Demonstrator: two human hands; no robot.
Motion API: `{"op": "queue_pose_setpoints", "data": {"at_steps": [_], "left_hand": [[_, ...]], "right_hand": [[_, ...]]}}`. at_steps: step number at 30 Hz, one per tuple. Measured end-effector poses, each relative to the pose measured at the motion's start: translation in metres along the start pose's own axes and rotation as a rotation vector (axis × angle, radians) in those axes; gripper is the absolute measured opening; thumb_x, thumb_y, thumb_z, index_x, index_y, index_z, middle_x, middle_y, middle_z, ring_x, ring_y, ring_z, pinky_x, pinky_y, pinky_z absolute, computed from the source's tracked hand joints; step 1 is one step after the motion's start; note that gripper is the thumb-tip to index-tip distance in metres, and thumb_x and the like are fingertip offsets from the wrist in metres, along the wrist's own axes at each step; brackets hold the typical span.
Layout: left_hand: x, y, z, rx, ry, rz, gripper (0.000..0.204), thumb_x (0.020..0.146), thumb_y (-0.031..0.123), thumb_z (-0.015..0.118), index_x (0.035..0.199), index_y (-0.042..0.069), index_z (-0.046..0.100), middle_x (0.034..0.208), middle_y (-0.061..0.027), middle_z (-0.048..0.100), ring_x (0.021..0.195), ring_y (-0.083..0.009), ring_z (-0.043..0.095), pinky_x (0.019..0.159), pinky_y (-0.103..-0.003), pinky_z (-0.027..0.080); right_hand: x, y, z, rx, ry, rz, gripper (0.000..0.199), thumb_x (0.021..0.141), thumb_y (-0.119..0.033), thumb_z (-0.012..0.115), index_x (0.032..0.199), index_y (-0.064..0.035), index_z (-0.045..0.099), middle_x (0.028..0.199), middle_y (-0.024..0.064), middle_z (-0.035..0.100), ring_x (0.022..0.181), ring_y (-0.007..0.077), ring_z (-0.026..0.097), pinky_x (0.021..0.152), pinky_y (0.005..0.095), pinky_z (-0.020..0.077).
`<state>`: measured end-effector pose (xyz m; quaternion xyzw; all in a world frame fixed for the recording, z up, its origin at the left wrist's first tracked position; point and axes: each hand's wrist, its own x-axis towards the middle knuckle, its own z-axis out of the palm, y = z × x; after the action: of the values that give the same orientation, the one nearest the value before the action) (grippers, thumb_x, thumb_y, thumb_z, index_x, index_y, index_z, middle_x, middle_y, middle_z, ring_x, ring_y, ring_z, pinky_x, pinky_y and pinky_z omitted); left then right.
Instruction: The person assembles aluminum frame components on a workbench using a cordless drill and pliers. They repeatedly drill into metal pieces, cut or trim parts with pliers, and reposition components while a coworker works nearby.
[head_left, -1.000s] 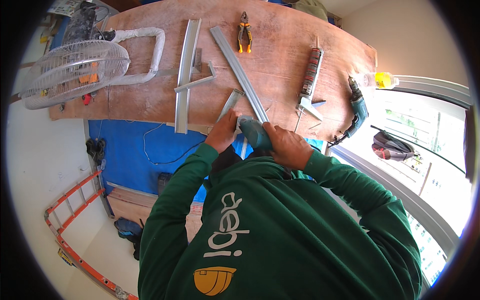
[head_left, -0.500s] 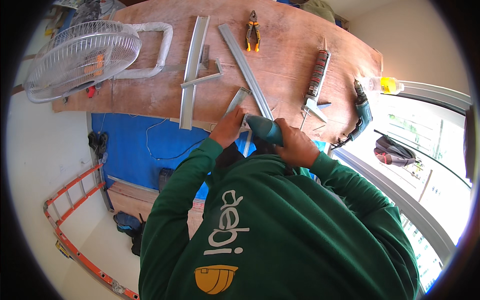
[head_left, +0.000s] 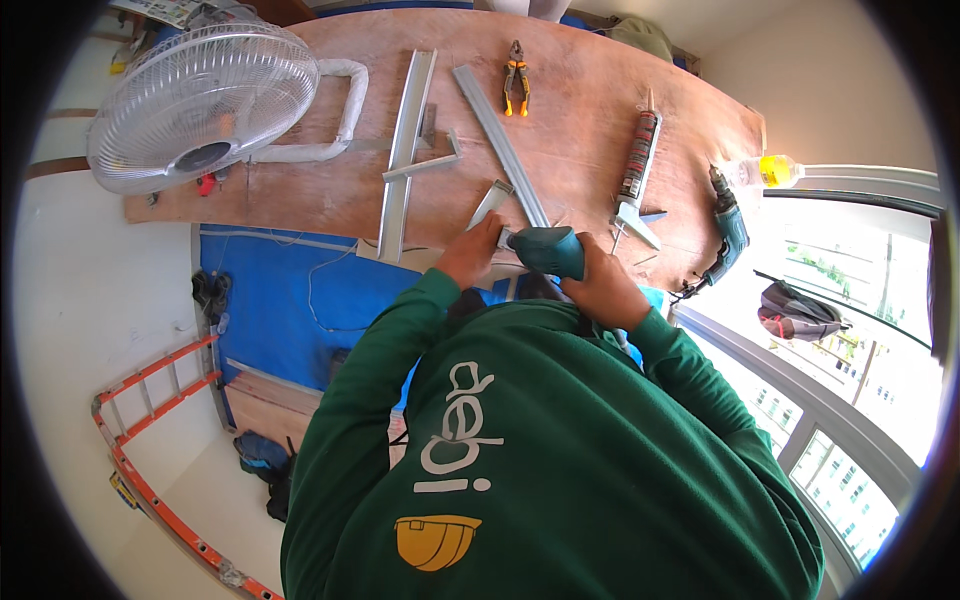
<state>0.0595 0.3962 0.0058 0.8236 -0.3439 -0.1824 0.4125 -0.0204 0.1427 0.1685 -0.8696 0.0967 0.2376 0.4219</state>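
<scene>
My left hand [head_left: 472,254] is closed on a short light-grey metal channel piece [head_left: 489,204] at the table's near edge. In my right hand [head_left: 610,288] is a teal power tool [head_left: 549,251], gripped at its rounded rear end. The tool's narrow front points left, close to my left fingers; its tip and the contact with the metal are hidden. Just beyond the tool lies a long grey metal strip [head_left: 500,145]. A wider metal channel [head_left: 407,150] rests left of it, with a small bent metal piece [head_left: 425,168] against it.
Pliers [head_left: 516,80] with yellow-black handles lie at the table's [head_left: 580,110] far side. A caulking gun [head_left: 637,165], a corded drill [head_left: 727,225] and a bottle [head_left: 770,171] are at right. A fan [head_left: 205,105] stands left. An orange ladder [head_left: 125,435] leans lower left.
My view has shifted, so table things sit a little further right and lower. The fan head has turned, showing its hub. Both hands keep their holds, with the tool angled slightly differently.
</scene>
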Motion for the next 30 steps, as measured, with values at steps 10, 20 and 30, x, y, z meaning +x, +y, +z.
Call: {"op": "queue_pose_setpoints", "data": {"at_steps": [10,20,30], "left_hand": [[-0.014,0.009,-0.018,-0.127,0.176,-0.077,0.043,0.093,0.003,0.072,0.133,0.002,0.056,0.123,-0.0221,0.064,0.117,-0.0471,0.063,0.101,-0.050,0.051],[-0.110,-0.106,-0.091,-1.290,1.171,-0.450,0.028,0.103,0.010,0.073,0.125,-0.003,0.062,0.116,-0.0117,0.071,0.110,-0.0259,0.071,0.105,-0.037,0.060],[-0.091,-0.222,-0.112,-1.990,1.308,-0.576,0.035,0.110,0.025,0.066,0.131,0.000,0.058,0.119,-0.0196,0.069,0.110,-0.0330,0.071,0.093,-0.043,0.068]], "right_hand": [[-0.015,0.021,-0.039,0.620,0.199,0.106,0.047,0.090,-0.010,0.074,0.133,-0.0016,0.056,0.101,0.0097,0.070,0.090,0.0199,0.074,0.067,0.0364,0.0620],[0.122,0.127,-0.010,1.378,0.177,0.029,0.029,0.097,-0.014,0.072,0.121,-0.0009,0.064,0.102,0.0100,0.071,0.097,0.0237,0.072,0.077,0.0390,0.0588],[0.190,0.185,0.041,1.731,0.249,0.047,0.025,0.098,-0.016,0.070,0.121,-0.0062,0.066,0.108,0.0079,0.074,0.104,0.0268,0.071,0.092,0.0486,0.0568]]}}
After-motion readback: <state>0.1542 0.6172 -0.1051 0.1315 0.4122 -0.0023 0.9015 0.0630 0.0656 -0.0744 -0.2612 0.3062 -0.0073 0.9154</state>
